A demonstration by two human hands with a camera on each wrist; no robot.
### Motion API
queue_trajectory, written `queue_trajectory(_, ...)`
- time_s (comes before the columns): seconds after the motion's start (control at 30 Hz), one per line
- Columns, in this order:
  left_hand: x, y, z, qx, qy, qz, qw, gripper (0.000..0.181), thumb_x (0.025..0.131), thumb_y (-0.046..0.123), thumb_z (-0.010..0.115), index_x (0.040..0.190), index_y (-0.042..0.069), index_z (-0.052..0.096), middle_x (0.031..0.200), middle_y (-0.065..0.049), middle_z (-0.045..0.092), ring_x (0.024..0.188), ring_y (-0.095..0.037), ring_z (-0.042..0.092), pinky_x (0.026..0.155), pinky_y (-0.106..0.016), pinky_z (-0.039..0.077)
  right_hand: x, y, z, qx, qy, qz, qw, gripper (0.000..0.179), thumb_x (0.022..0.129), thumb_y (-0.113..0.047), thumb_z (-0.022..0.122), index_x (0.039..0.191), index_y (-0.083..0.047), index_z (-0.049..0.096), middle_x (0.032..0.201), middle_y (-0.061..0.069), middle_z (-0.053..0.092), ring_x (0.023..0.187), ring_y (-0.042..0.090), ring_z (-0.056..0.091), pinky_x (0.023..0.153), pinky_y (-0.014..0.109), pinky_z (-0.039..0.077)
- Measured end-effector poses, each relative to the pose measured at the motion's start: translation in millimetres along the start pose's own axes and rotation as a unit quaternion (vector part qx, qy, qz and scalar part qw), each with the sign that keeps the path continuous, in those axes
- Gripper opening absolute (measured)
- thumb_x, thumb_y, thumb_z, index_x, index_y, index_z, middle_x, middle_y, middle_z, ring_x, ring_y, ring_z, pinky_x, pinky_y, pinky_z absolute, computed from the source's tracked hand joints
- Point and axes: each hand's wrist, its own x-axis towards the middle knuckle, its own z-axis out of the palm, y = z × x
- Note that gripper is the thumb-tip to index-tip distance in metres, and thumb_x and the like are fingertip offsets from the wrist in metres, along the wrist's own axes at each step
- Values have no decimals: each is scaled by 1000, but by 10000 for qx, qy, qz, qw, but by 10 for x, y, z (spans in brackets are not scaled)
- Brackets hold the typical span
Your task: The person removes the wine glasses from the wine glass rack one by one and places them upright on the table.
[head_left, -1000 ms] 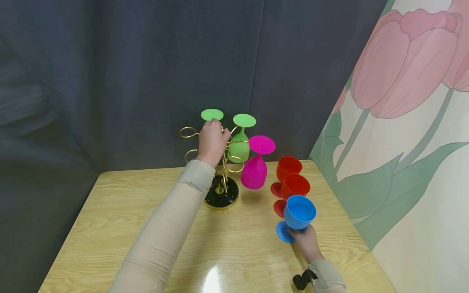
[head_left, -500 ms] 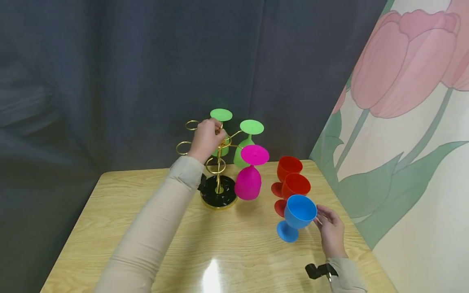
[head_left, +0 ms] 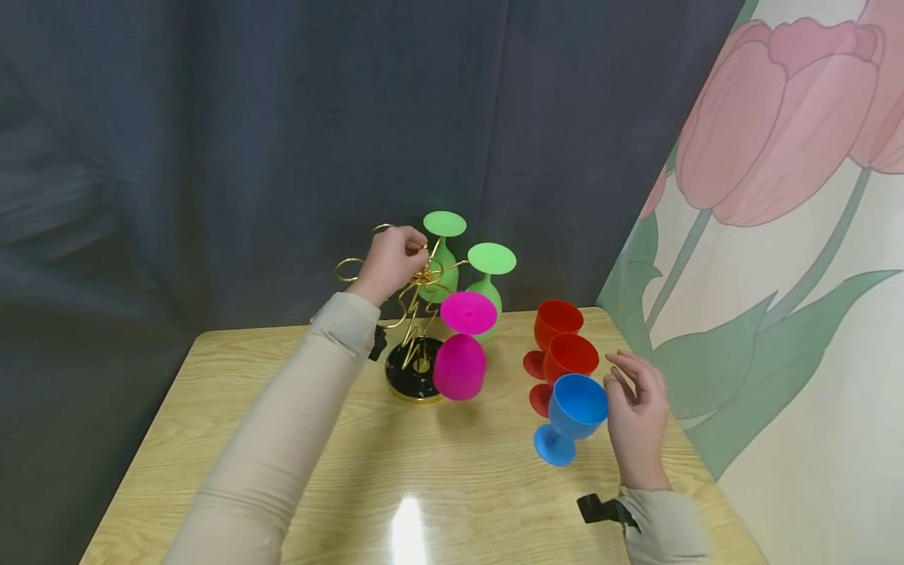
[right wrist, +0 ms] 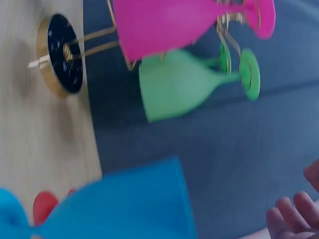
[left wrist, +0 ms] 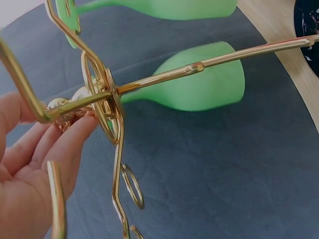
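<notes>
My left hand (head_left: 391,259) pinches the knob (left wrist: 59,105) on top of a gold wire glass rack (head_left: 424,275) with a black round base (head_left: 417,377). Two green goblets (head_left: 443,267) and a magenta goblet (head_left: 459,365) hang upside down from its rings, feet up. My right hand (head_left: 639,408) holds nothing, its fingers loosely bent beside the rim of a blue goblet (head_left: 579,404) that stands upright on the table. Thumb and fingertips of that hand also show at the lower right corner of the right wrist view.
Two red goblets (head_left: 558,322) stand in a row behind the blue one, close together. Bare gold rings (head_left: 348,269) stick out at the rack's left. A dark curtain (head_left: 318,157) hangs behind the wooden table (head_left: 282,471), and a tulip-painted wall (head_left: 798,314) borders the right.
The rack has turned under my left hand: the magenta goblet came left and nearer, the green ones went right. My right hand let go of the blue goblet's stem and rose to its right.
</notes>
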Motion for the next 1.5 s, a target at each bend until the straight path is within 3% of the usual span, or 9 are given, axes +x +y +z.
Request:
queue_trajectory(0.2,31,-46,-23,-49,-83,105,9999,29,97,6,60,123,-4,68,115,-19,71,106,-30,67,93,-41,54,-88,-186,279,445,-842,-788,9923,33,94,10,60,126,3,63,134,9,54,121,15,50,95,13,48)
queue_trajectory(0.33,18,-58,-40,-188,-169,142,9996,27,98,6,62,122,-3,69,115,-18,71,104,-30,67,90,-41,55,-149,-239,469,545,-1255,-956,9860,37,93,11,62,129,2,61,133,9,55,117,19,56,97,18,49)
queue_trajectory(0.47,-2,-47,-52,-276,-222,167,9992,26,98,6,62,121,-3,70,115,-18,71,102,-30,67,87,-41,55,-205,-239,640,348,-1725,-745,9816,44,93,3,69,135,-2,57,135,12,55,121,25,57,100,31,51)
queue_trajectory(0.67,-17,-45,-62,-374,-252,199,9988,26,97,6,63,121,-2,71,114,-17,71,102,-29,67,87,-41,54,-288,-197,908,474,-2573,-191,9650,60,90,-5,76,142,-2,48,142,19,50,131,35,52,107,53,45)
queue_trajectory(0.83,-10,-57,-42,-479,-301,145,9983,26,98,8,63,122,0,71,114,-15,71,102,-28,66,87,-40,54,-336,-147,1093,417,-3066,239,9506,74,87,-15,82,149,-10,43,150,13,46,137,35,46,112,52,40)
queue_trajectory(1.17,-25,-32,-41,-553,-293,1,9980,27,97,7,62,122,2,71,113,-14,71,102,-27,66,85,-38,53,-397,-73,1372,568,-3202,380,9449,85,80,-15,87,152,-5,41,150,12,46,136,37,47,113,54,39)
queue_trajectory(1.5,-43,-5,-27,-650,-294,-54,9974,28,97,7,61,122,2,71,112,-14,71,100,-26,65,81,-36,52,-427,-42,1432,499,-3093,421,9487,84,79,-14,88,149,-5,43,148,11,49,133,36,50,112,53,41)
